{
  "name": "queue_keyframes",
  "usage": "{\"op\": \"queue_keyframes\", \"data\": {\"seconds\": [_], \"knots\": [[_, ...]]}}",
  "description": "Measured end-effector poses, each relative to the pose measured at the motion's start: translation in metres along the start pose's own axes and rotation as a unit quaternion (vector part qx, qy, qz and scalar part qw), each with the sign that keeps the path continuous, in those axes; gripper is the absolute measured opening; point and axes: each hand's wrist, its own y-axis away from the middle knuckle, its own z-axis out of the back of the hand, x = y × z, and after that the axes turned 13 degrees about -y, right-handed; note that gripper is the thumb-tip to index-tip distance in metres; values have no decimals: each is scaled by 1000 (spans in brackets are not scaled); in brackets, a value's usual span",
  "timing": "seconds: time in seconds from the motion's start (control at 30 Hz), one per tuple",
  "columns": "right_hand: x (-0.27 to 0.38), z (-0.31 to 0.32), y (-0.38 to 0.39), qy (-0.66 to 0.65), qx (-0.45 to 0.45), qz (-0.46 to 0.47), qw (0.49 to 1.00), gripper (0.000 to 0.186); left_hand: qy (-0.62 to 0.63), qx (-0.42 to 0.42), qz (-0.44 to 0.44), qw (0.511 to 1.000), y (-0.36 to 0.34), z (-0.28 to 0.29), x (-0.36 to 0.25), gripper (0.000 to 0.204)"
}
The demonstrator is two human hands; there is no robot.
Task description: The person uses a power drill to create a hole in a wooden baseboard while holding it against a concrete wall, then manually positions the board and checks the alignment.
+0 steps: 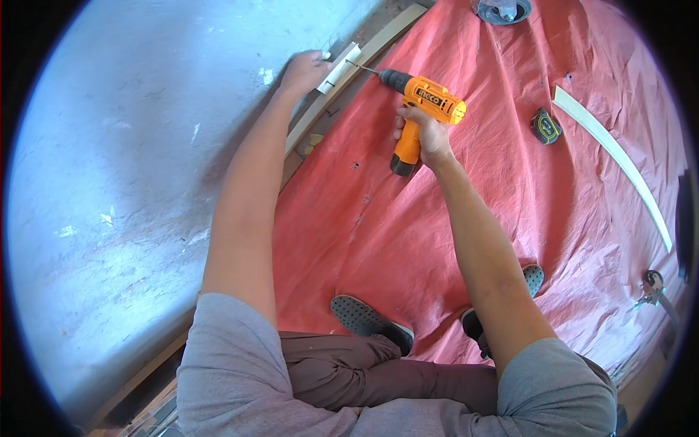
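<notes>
My right hand grips an orange-and-black cordless drill, its bit reaching to a short white piece with a dark slot or mark on it. This piece lies along a long pale wooden strip beside the blue-grey surface on the left. My left hand is at the white piece's left edge, fingers curled against it, fingertips partly hidden.
A wrinkled red sheet covers the floor beneath my shoes. On it are a tape measure, a long curved-looking white strip, a metal tool and a round container.
</notes>
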Motion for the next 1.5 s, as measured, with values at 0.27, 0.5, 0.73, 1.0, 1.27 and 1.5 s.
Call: {"op": "queue_keyframes", "data": {"seconds": [0.27, 0.5, 0.73, 1.0, 1.27, 1.5], "knots": [[3, -7, 0, -5, 6, 9, 1000, 19, -136, -23, -56, 989, 45, 33, 13, 38], [-8, -7, -10, 2, 19, -21, 1000, 22, -211, 68, -31, 975, 148, 35, 29, 46], [-6, 0, -14, -21, 32, -96, 995, 22, -195, -156, 81, 965, 225, -45, 98, 52], [4, 24, -23, -16, 30, -73, 997, 21, -137, -109, 133, 976, 233, -56, 96, 37], [-9, -4, -12, -1, 13, -71, 997, 22, -102, -239, 75, 963, 243, -62, 122, 35], [-11, -10, -5, 21, 3, -36, 999, 22, -89, -241, 36, 966, 246, -54, 131, 41]]}}
